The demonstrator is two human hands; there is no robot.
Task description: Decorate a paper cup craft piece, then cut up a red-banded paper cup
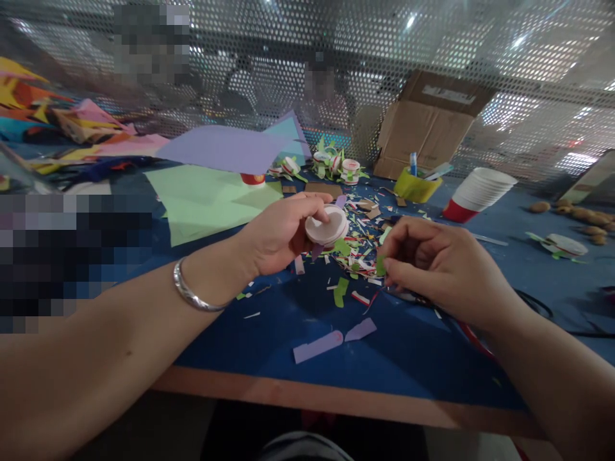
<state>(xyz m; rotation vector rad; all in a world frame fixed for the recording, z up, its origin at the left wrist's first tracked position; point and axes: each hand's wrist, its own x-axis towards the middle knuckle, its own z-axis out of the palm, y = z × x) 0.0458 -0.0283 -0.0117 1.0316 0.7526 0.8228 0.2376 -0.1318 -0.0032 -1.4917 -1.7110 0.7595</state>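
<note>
My left hand (283, 234), with a silver bracelet at the wrist, grips a white round cut-off paper cup base (335, 232). One finger presses into its hollow, and purple paper tabs stick out at its top and bottom. To the right, my right hand (432, 266) is closed in a pinch, with a small green paper piece (380, 264) at its fingertips. Between and below the hands lie a green scrap (341, 292) and a purple paper strip (318, 347) beside a shorter purple piece (360, 329).
Paper scraps (358, 224) litter the blue table (240, 358). Behind stand a green sheet (206, 198), a purple sheet (221, 147), finished-looking cup-base crafts (331, 160), a yellow holder (418, 187), stacked paper cups (480, 192) and a cardboard box (427, 128). Walnut-like brown objects (593, 218) lie right.
</note>
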